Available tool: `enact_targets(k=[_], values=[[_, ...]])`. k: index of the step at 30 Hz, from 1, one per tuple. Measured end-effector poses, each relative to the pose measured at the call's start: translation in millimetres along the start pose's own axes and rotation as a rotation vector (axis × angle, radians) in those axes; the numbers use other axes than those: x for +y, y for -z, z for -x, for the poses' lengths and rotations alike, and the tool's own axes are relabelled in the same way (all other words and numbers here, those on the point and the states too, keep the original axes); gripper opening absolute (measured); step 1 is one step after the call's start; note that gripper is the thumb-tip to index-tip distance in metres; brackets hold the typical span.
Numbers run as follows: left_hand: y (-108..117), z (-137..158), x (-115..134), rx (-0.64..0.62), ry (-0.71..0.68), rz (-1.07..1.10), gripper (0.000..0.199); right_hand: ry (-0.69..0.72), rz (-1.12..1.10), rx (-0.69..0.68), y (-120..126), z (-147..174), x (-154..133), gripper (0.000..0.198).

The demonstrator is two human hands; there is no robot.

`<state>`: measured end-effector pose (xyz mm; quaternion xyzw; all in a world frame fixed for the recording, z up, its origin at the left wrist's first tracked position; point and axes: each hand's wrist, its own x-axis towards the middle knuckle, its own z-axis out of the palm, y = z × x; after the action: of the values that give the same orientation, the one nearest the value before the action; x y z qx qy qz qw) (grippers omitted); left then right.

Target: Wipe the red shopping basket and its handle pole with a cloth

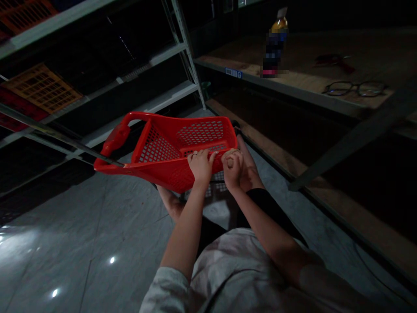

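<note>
A small red plastic shopping cart (159, 171) with perforated basket walls stands in front of me, close to my legs. My left hand (199, 166) grips the near rim of its basket, fingers over the edge and a ring on one of them. Just to its right, my right hand (233, 169) is closed at the rim's right corner. Its fingers press a small tan, cloth-like piece (232, 151) against the red plastic; the dim light hides what exactly it is. The inside of the basket shows only its bare mesh walls and floor.
A wooden shelf (306, 82) on the right holds a bottle (280, 26), eyeglasses (356, 88) and a dark red object (335, 63). Metal racks (159, 56) with an orange crate (44, 89) stand at left. A slanted metal post (345, 143) rises beside me.
</note>
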<state>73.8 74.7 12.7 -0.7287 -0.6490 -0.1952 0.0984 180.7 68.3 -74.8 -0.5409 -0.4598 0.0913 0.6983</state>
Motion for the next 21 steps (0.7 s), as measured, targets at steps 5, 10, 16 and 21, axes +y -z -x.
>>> enact_targets(k=[5, 10, 16, 21], values=[[-4, -1, 25, -0.018, -0.026, 0.000, 0.045, -0.120, 0.036, -0.086, 9, 37, 49, 0.009], [17, -8, 21, -0.145, -0.208, 0.075, 0.034, -0.134, 0.015, 0.005, 16, 4, 37, 0.005], [69, -5, -34, -0.103, -0.168, -0.163, 0.042, 0.042, -0.080, 0.101, 4, -49, 4, 0.007], [79, 11, -56, -0.162, -0.147, -0.261, 0.052, -0.129, 0.056, -0.067, 19, 10, 49, 0.008]])
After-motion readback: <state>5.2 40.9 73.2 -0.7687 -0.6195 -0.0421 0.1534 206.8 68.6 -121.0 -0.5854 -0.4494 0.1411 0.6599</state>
